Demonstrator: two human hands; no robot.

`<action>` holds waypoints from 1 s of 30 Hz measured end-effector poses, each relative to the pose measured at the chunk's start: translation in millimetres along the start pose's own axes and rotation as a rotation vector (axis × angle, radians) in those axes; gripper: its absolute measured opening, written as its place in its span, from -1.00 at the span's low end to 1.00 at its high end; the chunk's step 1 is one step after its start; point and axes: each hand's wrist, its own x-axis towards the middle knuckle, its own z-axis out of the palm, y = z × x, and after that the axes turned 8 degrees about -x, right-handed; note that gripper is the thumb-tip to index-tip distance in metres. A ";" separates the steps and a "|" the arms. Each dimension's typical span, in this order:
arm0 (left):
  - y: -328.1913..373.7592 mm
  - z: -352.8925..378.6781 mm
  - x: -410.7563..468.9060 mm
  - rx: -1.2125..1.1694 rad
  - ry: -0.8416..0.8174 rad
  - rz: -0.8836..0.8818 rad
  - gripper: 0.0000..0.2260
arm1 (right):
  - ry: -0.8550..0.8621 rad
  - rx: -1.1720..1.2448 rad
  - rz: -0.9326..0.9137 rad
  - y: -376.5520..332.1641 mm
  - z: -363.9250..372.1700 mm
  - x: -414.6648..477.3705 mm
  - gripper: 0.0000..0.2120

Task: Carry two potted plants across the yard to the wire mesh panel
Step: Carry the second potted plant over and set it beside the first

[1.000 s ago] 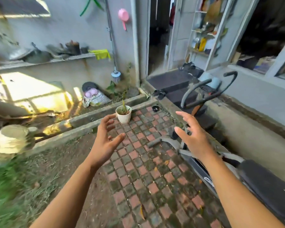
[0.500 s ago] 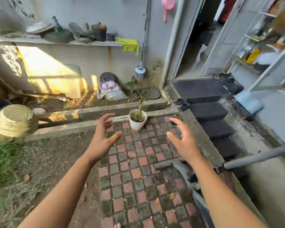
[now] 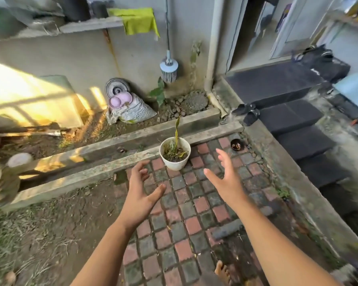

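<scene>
A white pot (image 3: 175, 161) with a thin yellow-green shoot stands on the brick paving beside a concrete curb. Both my arms reach toward it. My left hand (image 3: 142, 189) is open, fingers spread, a short way in front of the pot and to its left. My right hand (image 3: 225, 179) is open too, palm facing inward, just right of the pot and a little nearer to me. Neither hand touches the pot. No second pot and no wire mesh panel are in view.
Two concrete curbs (image 3: 103, 159) run across behind the pot. Dark steps (image 3: 291, 118) climb to a doorway on the right. A sack (image 3: 132, 112) leans on the wall, under a shelf (image 3: 87, 25) with a green cloth. A small dark cup (image 3: 237, 144) sits on the bricks. My bare foot (image 3: 222, 272) shows below.
I have moved closer to the pot, which now looks larger and sits between my hands. Both hands stay open and have come nearer to its sides. The exercise machine has left the view.
</scene>
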 end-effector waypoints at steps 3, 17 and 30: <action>-84.2 22.9 77.8 0.000 0.010 -0.033 -0.33 | 0.001 -0.009 0.054 78.6 45.4 74.3 -0.32; -518.3 84.5 352.8 0.314 -0.058 0.184 0.05 | -0.009 0.087 -0.093 432.5 282.3 313.0 -0.05; -635.5 126.7 456.5 0.022 0.138 0.372 -0.22 | 0.013 0.355 -0.253 519.4 367.9 430.6 -0.17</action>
